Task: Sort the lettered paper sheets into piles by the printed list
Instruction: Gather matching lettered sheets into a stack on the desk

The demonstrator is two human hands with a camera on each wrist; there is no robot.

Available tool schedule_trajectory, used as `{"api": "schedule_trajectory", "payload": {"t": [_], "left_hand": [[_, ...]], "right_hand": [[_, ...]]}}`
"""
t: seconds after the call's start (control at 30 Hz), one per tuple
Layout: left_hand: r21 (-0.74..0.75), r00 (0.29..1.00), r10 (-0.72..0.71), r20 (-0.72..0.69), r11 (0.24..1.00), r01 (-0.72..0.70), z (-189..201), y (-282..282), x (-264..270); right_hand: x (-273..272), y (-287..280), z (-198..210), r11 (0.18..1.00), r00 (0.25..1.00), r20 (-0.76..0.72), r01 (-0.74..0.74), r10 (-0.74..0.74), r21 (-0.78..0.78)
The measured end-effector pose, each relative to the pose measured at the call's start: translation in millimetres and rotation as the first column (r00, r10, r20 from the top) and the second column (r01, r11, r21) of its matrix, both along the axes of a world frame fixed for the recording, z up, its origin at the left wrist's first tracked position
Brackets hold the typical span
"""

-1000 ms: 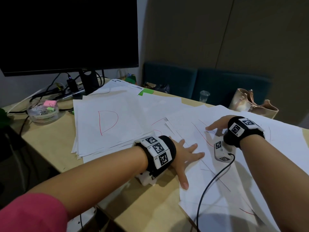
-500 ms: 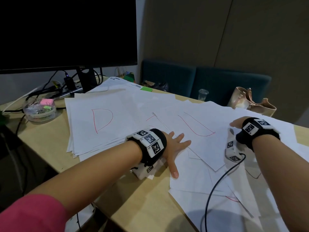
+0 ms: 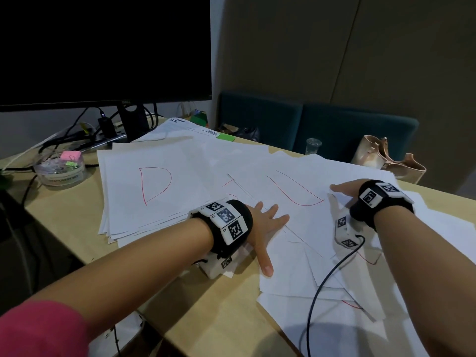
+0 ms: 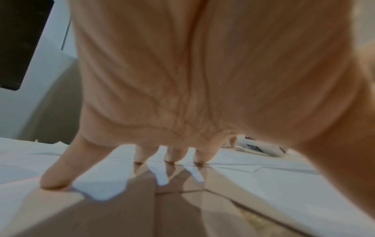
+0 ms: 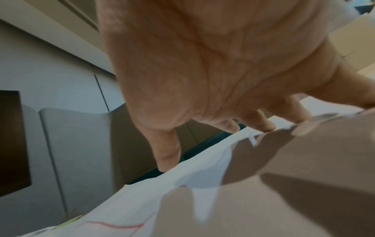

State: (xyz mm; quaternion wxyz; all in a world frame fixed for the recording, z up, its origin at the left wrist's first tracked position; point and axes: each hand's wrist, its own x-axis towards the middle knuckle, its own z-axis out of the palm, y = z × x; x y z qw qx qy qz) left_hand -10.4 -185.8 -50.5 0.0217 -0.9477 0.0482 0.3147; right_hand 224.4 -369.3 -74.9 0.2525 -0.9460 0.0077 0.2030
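Hands (image 3: 265, 225) (image 3: 343, 188) press flat (grip open, fingers spread) on U sheet (image 3: 296, 191), long axis slanting right.

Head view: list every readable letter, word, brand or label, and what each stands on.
"D", red, hand-drawn: top sheet of the left pile.
"U", red, hand-drawn: the sheet lying between the two hands.
Brand mark on the monitor bezel: too small to read.
Label on the clear tub: blurred, unreadable.
Printed sheet by the monitor stand: characters too small to read.
Wristband markers: coded patterns, their small print unreadable.
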Motion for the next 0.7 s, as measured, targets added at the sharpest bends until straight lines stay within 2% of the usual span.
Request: {"api": "schedule_trajectory", "payload": {"t": [0.03, 0.27, 0.37, 0.47, 0.57, 0.6, 0.7], "left_hand": [[-0.016, 1.000, 0.003, -0.010, 1.000, -0.003, 3.1, 0.2, -0.6], [0.020, 1.000, 0.027, 0.016, 0.999, -0.027, -6.8, 0.5, 6.4], [0.025, 1.000, 0.017, 0.024, 1.000, -0.018, -6.4, -0.5, 7.8], [0.036, 0.999, -0.009, 0.048, 0.999, 0.007, -4.7, -3.3, 7.9], [0.045, 0.996, -0.039, 0.075, 0.998, 0.036, -5.3, -3.6, 7.6], [0.042, 0.996, -0.037, 0.085, 0.999, 0.034, -5.3, -3.0, 6.7], [0.026, 0.996, -0.019, 0.082, 1.000, 0.017, -5.3, -2.1, 4.8]], "right_hand": [[-6.1, 4.2, 1.6, 1.000, 1.000, -0.006, -0.004, 0.004, 0.019], [-46.7, 7.9, 21.3, 0.977, 0.978, 0.126, -0.149, 0.169, -0.153], [-64.0, -17.3, 27.2, 0.913, 0.932, 0.269, -0.126, 0.243, -0.388], [-77.8, -44.6, 31.0, 0.861, 0.912, 0.323, -0.060, 0.253, -0.505], [-81.3, -50.1, 34.9, 0.866, 0.958, 0.198, -0.084, 0.206, -0.493], [-77.7, -47.3, 33.1, 0.894, 0.971, 0.162, -0.086, 0.174, -0.441], [-74.0, -34.6, 36.5, 0.930, 0.979, 0.150, -0.073, 0.135, -0.361]]}}
